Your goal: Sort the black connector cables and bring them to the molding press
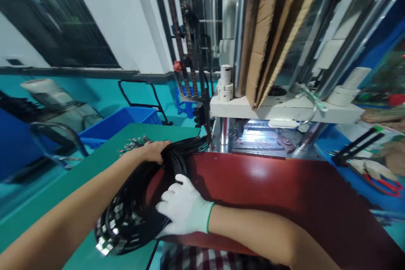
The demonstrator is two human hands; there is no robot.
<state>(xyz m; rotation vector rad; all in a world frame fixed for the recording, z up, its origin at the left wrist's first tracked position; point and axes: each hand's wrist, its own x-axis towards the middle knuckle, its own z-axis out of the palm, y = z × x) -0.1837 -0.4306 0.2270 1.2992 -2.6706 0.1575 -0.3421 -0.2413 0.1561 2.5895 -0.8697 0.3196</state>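
A thick bundle of black cables (126,206) curves in a loop over the left part of the red-brown work surface and the green table beside it. Small shiny metal ends (106,242) show at its near end. My bare left hand (155,152) is closed round the far part of the bundle; its fingertips are mostly hidden. My right hand (182,204), in a white glove with a green cuff, grips the near side of the loop, thumb toward me and fingers over the strands. The far cable ends (202,143) reach the left corner of the press.
The press (284,107) stands behind the red-brown work surface (253,185), its lit die area (262,133) facing me. Cardboard sheets (272,29) lean in its columns. More metal-ended pieces (136,143) lie on the green table (79,190). Red-handled pliers (384,185) lie in a blue tray at right.
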